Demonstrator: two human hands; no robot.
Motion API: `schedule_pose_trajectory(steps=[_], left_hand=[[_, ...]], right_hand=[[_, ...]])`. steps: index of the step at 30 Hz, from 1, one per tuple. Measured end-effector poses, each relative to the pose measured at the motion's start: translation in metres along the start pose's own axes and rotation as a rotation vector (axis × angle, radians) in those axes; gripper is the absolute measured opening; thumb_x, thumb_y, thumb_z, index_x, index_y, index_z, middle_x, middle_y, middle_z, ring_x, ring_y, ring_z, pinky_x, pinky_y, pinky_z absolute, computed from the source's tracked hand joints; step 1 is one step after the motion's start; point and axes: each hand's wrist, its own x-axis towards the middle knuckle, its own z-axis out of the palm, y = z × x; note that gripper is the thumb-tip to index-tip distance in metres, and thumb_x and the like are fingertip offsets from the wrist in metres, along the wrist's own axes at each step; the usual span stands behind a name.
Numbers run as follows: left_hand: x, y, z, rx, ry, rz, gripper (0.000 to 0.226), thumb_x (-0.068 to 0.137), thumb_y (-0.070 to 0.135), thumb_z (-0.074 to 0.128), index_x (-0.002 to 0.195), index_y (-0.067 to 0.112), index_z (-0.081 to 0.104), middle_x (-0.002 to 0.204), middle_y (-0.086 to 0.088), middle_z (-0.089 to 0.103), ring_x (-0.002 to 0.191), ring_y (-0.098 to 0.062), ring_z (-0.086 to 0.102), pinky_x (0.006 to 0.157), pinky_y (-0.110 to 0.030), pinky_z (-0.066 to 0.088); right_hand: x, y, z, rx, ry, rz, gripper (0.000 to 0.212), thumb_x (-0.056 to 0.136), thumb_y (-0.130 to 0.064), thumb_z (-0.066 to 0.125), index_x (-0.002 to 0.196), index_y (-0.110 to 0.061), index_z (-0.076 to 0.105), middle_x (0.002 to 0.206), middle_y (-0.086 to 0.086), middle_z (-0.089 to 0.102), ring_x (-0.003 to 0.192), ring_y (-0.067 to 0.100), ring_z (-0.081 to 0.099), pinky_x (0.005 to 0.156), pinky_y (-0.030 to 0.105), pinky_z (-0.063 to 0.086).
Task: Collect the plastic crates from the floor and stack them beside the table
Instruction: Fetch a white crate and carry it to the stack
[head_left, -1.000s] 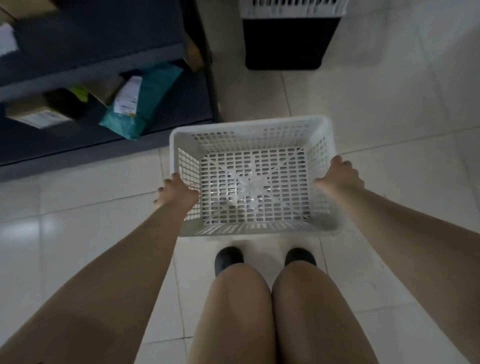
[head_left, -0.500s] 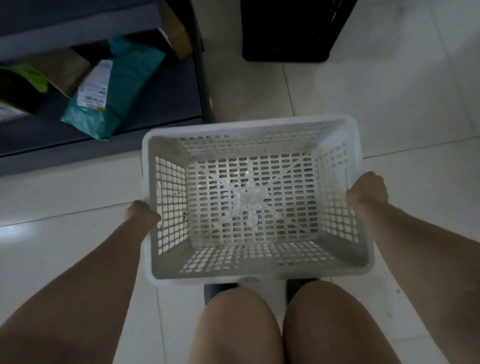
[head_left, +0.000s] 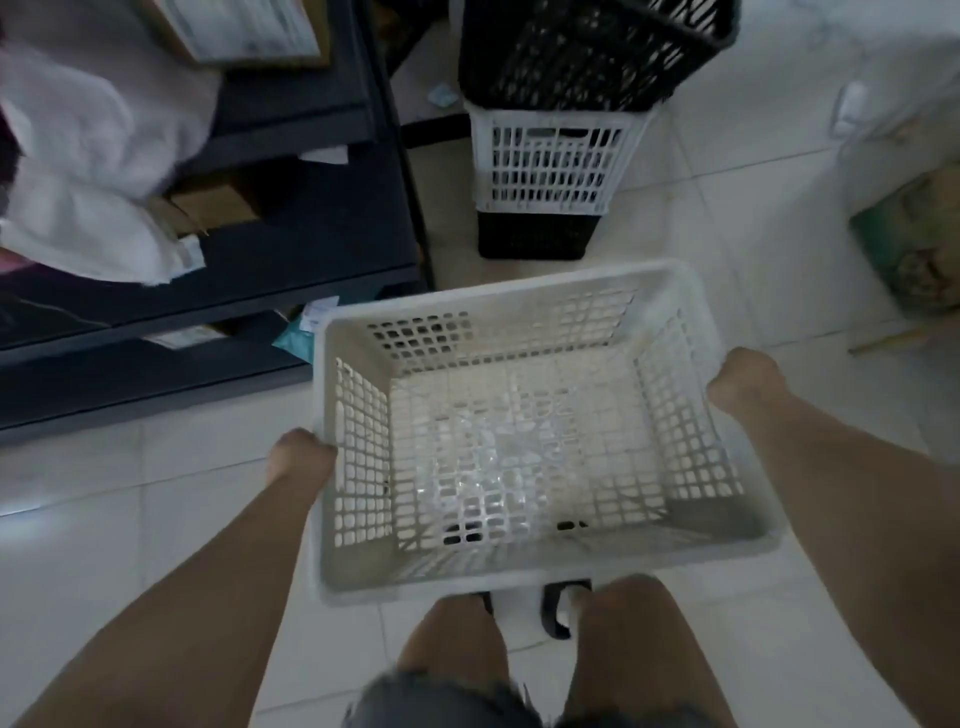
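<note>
The white crate (head_left: 524, 441) now sits higher and closer to the camera than before. The view tilts up, so a stack of crates (head_left: 561, 135) ahead comes fully into sight.

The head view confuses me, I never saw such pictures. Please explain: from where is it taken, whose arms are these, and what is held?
The camera sits on a person's head and looks down, so you see their own arms and legs. The left hand and right hand grip the two sides of an empty white crate, lifted above the tiled floor. Ahead stands a stack of crates, black and white. At left is a dark shelf with boxes and bags.
</note>
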Motion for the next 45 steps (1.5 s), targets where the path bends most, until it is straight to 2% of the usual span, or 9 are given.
schedule_pose_trajectory(steps=[8, 12, 14, 19, 25, 30, 36, 42, 45], left_hand=[[-0.080, 0.041, -0.063, -0.078, 0.161, 0.141, 0.036, 0.089, 0.028, 0.056, 0.102, -0.003, 0.068, 0.092, -0.020, 0.067, 0.082, -0.033, 0.063, 0.067, -0.032, 0.045], [-0.105, 0.087, -0.066, -0.133, 0.239, 0.164, 0.033, 0.088, 0.026, 0.056, 0.066, 0.002, 0.058, 0.062, -0.014, 0.055, 0.061, -0.030, 0.055, 0.059, -0.030, 0.041], [-0.114, 0.113, -0.063, -0.168, 0.253, 0.162, 0.040, 0.089, 0.023, 0.055, 0.054, 0.007, 0.043, 0.053, -0.010, 0.042, 0.051, -0.026, 0.044, 0.054, -0.028, 0.034], [-0.145, 0.174, -0.050, -0.220, 0.268, 0.135, 0.045, 0.087, 0.023, 0.058, 0.053, 0.011, 0.032, 0.051, -0.007, 0.031, 0.047, -0.022, 0.034, 0.051, -0.027, 0.025], [-0.167, 0.233, -0.028, -0.317, 0.291, 0.143, 0.037, 0.081, 0.025, 0.065, 0.056, 0.006, 0.045, 0.056, -0.013, 0.042, 0.051, -0.023, 0.041, 0.051, -0.027, 0.029], [-0.167, 0.278, -0.012, -0.339, 0.244, 0.132, 0.046, 0.087, 0.026, 0.061, 0.050, 0.007, 0.041, 0.054, -0.013, 0.043, 0.054, -0.027, 0.046, 0.055, -0.030, 0.035], [-0.145, 0.337, -0.009, -0.366, 0.221, 0.186, 0.044, 0.085, 0.025, 0.062, 0.054, 0.009, 0.036, 0.055, -0.012, 0.037, 0.050, -0.021, 0.038, 0.051, -0.028, 0.026], [-0.133, 0.397, -0.011, -0.390, 0.183, 0.217, 0.046, 0.084, 0.023, 0.063, 0.051, 0.010, 0.033, 0.051, -0.008, 0.036, 0.048, -0.020, 0.036, 0.050, -0.027, 0.024], [-0.137, 0.422, -0.009, -0.390, 0.195, 0.223, 0.053, 0.084, 0.021, 0.063, 0.048, 0.014, 0.025, 0.047, -0.004, 0.026, 0.045, -0.019, 0.028, 0.051, -0.027, 0.018]], right_hand=[[-0.051, 0.058, -0.071, 0.197, 0.033, 0.001, 0.018, 0.090, 0.005, 0.048, 0.072, 0.005, 0.050, 0.083, 0.021, 0.050, 0.107, 0.035, 0.055, 0.095, 0.036, 0.042], [-0.033, 0.088, -0.090, 0.257, 0.017, 0.008, 0.025, 0.090, 0.000, 0.049, 0.065, 0.000, 0.045, 0.062, 0.003, 0.030, 0.114, 0.038, 0.056, 0.085, 0.035, 0.044], [-0.017, 0.105, -0.102, 0.255, -0.022, -0.034, 0.034, 0.091, 0.003, 0.048, 0.059, -0.006, 0.039, 0.065, 0.005, 0.036, 0.117, 0.038, 0.055, 0.091, 0.034, 0.044], [0.036, 0.144, -0.143, 0.233, -0.018, -0.086, 0.028, 0.091, 0.001, 0.049, 0.115, 0.013, 0.054, 0.126, 0.027, 0.055, 0.120, 0.036, 0.052, 0.096, 0.032, 0.043], [0.099, 0.177, -0.200, 0.203, 0.017, -0.150, 0.033, 0.089, -0.002, 0.049, 0.060, -0.011, 0.035, 0.107, 0.021, 0.060, 0.080, 0.026, 0.052, 0.068, 0.024, 0.040], [0.151, 0.185, -0.233, 0.191, 0.083, -0.168, 0.010, 0.091, -0.004, 0.046, 0.081, -0.003, 0.047, 0.091, 0.013, 0.050, 0.078, 0.023, 0.047, 0.069, 0.025, 0.040], [0.208, 0.178, -0.265, 0.179, 0.133, -0.108, 0.033, 0.091, -0.003, 0.048, 0.061, -0.010, 0.034, 0.091, 0.016, 0.051, 0.076, 0.023, 0.046, 0.064, 0.025, 0.037], [0.258, 0.181, -0.291, 0.202, 0.113, -0.064, 0.020, 0.091, -0.008, 0.050, 0.100, 0.007, 0.060, 0.103, 0.023, 0.061, 0.086, 0.030, 0.057, 0.068, 0.027, 0.042], [0.281, 0.181, -0.304, 0.177, 0.106, -0.081, 0.014, 0.089, -0.005, 0.050, 0.077, 0.001, 0.055, 0.099, 0.023, 0.062, 0.080, 0.027, 0.053, 0.067, 0.027, 0.042]])
